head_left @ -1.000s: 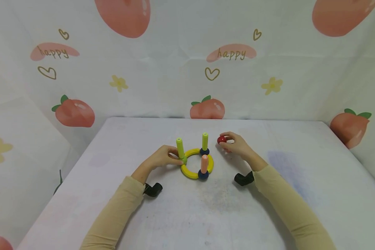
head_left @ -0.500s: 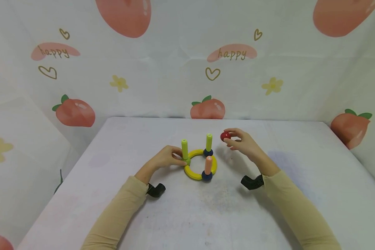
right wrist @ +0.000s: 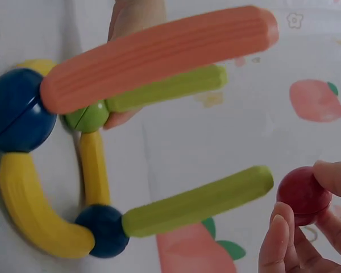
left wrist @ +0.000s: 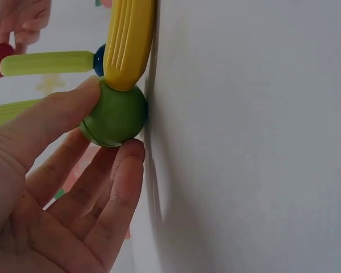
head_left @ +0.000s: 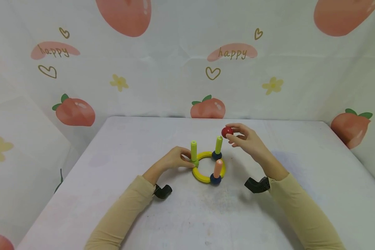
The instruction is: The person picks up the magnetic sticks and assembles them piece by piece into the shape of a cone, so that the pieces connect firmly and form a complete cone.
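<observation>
My left hand (head_left: 176, 158) pinches a green ball (left wrist: 118, 114) on the left side of a yellow ring (head_left: 200, 176) made of curved rods. From that ball rises a green rod (head_left: 193, 151). Two navy balls (head_left: 215, 178) (right wrist: 102, 230) also join the ring; the front one carries an orange rod (head_left: 217, 169), the back one a second green rod (head_left: 218, 145). In my right hand (head_left: 250, 144), thumb and fingers grip a red ball (head_left: 227, 132). It hangs just above the back green rod's tip, with a small gap in the right wrist view (right wrist: 304, 195).
The pieces stand on a white table (head_left: 181, 218) with faint stains. Behind it hangs a white cloth (head_left: 162, 69) printed with peaches and flowers. Black wrist-worn devices (head_left: 257, 185) (head_left: 163, 191) jut from both sleeves.
The ring has slid to the right along with my left hand. My right hand has lifted the red ball up and slightly right, and the back green rod now stands beneath it.
</observation>
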Demonstrator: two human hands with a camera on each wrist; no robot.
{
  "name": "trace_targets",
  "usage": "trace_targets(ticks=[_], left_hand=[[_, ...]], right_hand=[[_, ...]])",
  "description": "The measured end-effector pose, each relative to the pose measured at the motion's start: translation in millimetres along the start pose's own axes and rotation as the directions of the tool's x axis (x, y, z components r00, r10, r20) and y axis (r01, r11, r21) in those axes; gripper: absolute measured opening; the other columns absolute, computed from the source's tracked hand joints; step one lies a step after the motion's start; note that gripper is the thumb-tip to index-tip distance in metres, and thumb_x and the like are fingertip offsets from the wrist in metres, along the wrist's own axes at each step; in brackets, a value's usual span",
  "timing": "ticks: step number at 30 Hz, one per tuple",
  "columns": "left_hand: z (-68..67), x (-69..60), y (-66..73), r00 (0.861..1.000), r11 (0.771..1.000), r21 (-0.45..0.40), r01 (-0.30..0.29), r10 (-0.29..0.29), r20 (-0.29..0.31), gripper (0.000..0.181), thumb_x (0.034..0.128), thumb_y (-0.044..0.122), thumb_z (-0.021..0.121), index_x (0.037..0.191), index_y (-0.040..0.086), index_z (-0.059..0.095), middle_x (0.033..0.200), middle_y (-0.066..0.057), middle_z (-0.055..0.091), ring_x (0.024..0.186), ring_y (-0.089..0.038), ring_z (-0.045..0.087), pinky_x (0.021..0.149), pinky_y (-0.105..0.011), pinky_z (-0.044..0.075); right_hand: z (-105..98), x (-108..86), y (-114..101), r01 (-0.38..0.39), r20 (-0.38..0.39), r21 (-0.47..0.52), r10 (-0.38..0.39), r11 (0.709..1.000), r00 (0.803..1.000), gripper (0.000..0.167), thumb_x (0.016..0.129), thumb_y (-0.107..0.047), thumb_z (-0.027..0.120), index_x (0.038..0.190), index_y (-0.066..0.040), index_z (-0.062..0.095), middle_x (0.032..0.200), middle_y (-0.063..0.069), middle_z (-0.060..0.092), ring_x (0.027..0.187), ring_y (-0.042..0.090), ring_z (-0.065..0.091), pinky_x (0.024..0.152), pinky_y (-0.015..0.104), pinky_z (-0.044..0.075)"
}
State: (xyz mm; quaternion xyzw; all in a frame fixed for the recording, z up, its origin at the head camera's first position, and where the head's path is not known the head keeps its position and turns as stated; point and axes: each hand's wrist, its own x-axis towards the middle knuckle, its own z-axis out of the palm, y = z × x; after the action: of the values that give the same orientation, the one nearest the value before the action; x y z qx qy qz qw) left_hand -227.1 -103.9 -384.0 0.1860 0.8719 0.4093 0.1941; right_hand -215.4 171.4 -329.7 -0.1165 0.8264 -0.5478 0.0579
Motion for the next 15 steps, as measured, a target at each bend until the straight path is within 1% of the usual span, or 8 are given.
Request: trace_targets(ticks=[4, 8, 11, 15], left_hand=[[4.1, 0.3, 5.1, 1.0, 1.0, 0.012, -0.014, 0.014, 0.004, 0.029, 0.0777, 0.016, 0.075, 0.104, 0.005, 0.067, 0.11, -0.011, 0.067, 0.093, -0.017, 0.066, 0.08, -0.027, 0.053], [7.4, 0.7, 8.7, 1.0, 1.0, 0.019, -0.01, 0.01, 0.004, 0.028, 0.0777, 0.017, 0.075, 0.102, 0.006, 0.068, 0.11, -0.01, 0.067, 0.093, -0.017, 0.066, 0.08, -0.027, 0.053], [8.6, 0.9, 9.6, 1.0, 1.0, 0.016, -0.01, 0.01, 0.004, 0.027, 0.0778, 0.017, 0.075, 0.102, 0.006, 0.068, 0.109, -0.01, 0.067, 0.093, -0.017, 0.066, 0.08, -0.028, 0.053], [10.0, 1.5, 9.2, 1.0, 1.0, 0.012, -0.014, 0.013, 0.008, 0.028, 0.0786, 0.017, 0.075, 0.103, 0.006, 0.067, 0.11, -0.01, 0.066, 0.093, -0.017, 0.065, 0.081, -0.028, 0.053]], right_hand=[[1.0, -5.5, -6.8, 0.026, 0.007, 0.0, -0.026, 1.0, 1.0, 0.044, 0.092, -0.028, 0.059, 0.131, -0.012, 0.047, 0.122, 0.013, 0.053, 0.084, 0.007, 0.061, 0.077, 0.024, 0.053], [2.9, -10.0, -10.6, 0.067, 0.01, -0.014, -0.067, 0.998, 0.998, 0.043, 0.091, -0.024, 0.06, 0.13, -0.009, 0.048, 0.12, 0.015, 0.054, 0.082, 0.007, 0.061, 0.074, 0.022, 0.052], [4.1, -10.9, -9.8, 0.089, 0.012, -0.036, -0.088, 0.995, 0.996, 0.041, 0.091, -0.021, 0.06, 0.128, -0.009, 0.049, 0.118, 0.016, 0.054, 0.081, 0.008, 0.06, 0.073, 0.021, 0.052], [5.0, -10.4, -6.3, 0.092, 0.018, -0.07, -0.09, 0.993, 0.996, 0.041, 0.091, -0.021, 0.061, 0.128, -0.01, 0.049, 0.119, 0.016, 0.055, 0.081, 0.008, 0.06, 0.072, 0.022, 0.052]])
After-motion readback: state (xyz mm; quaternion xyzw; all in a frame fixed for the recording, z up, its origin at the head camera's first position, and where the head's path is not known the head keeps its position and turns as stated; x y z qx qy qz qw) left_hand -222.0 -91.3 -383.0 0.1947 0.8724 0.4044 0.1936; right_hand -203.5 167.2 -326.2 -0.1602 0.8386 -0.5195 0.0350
